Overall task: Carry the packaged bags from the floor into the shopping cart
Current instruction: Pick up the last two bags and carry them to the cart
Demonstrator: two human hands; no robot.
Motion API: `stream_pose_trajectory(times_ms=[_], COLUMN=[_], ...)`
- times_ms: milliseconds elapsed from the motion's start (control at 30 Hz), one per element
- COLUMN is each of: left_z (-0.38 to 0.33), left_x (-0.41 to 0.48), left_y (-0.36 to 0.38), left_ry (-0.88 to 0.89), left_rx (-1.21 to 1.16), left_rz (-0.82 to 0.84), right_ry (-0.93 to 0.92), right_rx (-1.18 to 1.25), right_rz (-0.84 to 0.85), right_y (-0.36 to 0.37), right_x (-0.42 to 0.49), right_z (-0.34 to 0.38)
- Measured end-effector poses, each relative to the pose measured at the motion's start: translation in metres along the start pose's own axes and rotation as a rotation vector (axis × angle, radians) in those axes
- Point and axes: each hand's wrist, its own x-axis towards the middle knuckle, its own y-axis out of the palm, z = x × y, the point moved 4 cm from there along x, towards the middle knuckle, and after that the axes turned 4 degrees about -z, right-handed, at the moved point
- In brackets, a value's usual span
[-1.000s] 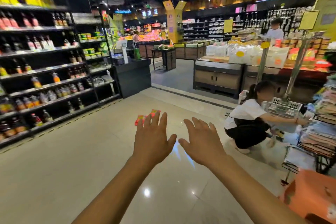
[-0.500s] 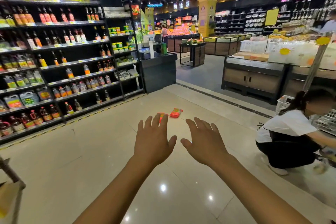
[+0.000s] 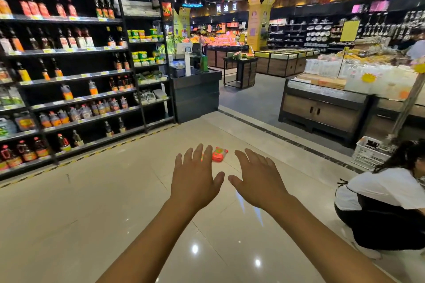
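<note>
An orange-red packaged bag [image 3: 219, 154] lies on the glossy tile floor ahead of me. A second bag of the same colour is mostly hidden behind the fingers of my left hand [image 3: 196, 176]. Both arms are stretched forward, palms down, fingers spread and straight. My right hand [image 3: 258, 179] hovers just right of the visible bag. Neither hand holds or touches anything. No shopping cart is in view.
Tall black shelves of bottles [image 3: 69, 71] line the left side. A dark counter [image 3: 195, 94] stands ahead, wooden display stands [image 3: 322, 112] at right. A person in a white shirt [image 3: 388, 193] crouches on the floor at right beside a white basket [image 3: 370, 153].
The view has swung left, so the crouching person slid toward the right edge and more shelving shows. The bags look nearer. Both hands stay outstretched and spread.
</note>
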Motion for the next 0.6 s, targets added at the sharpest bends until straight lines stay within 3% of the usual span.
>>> stream_pose_trajectory(times_ms=[600], left_z=[0.008], left_x=[0.249], left_y=[0.098], left_ry=[0.012], left_rx=[0.048], left_rz=[0.018], right_ry=[-0.016], right_rx=[0.054], right_rz=[-0.02], right_y=[0.058], right_x=[0.257], right_z=[-0.077])
